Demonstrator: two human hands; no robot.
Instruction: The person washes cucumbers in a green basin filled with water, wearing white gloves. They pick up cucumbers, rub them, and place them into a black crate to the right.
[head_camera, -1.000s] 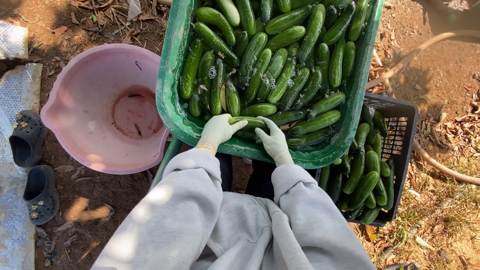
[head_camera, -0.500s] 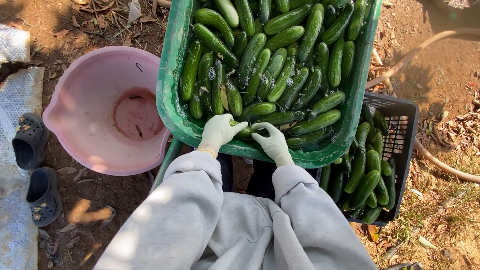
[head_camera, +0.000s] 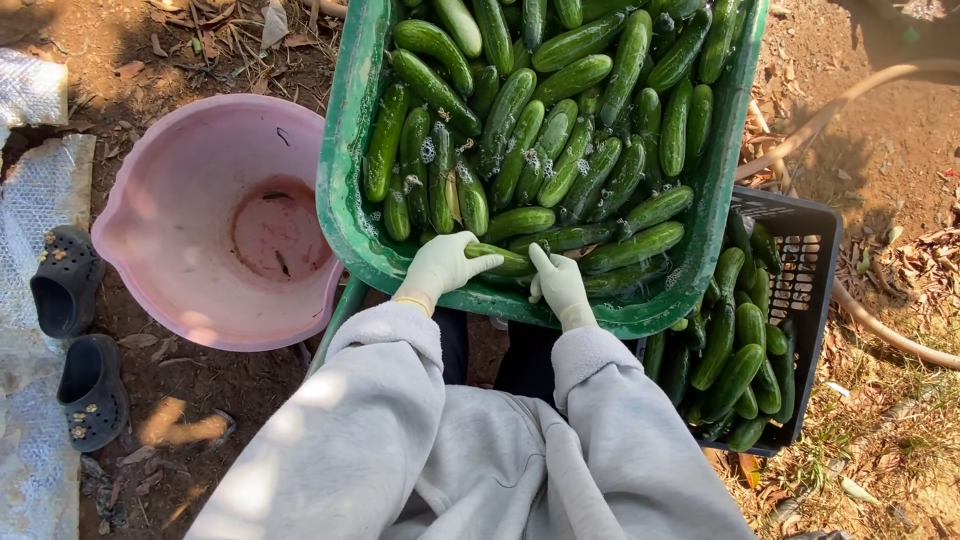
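Note:
A green tub (head_camera: 345, 200) holds several cucumbers. My left hand (head_camera: 440, 268), in a white glove, grips one cucumber (head_camera: 505, 260) at the tub's near edge. My right hand (head_camera: 560, 285), also gloved, rests on the same cucumber's right end with its fingers curled around it. Both arms wear grey sleeves.
A pink bucket (head_camera: 215, 220) stands to the left of the tub, with only bits of debris inside. A black crate (head_camera: 790, 300) with several cucumbers sits at the right, partly under the tub. Two dark clogs (head_camera: 75, 335) lie on the dirt at far left. A hose (head_camera: 880, 330) curves at right.
My right hand has shifted a little right and turned, its fingers now closer together on the cucumber. The left hand stays on the cucumber's left end.

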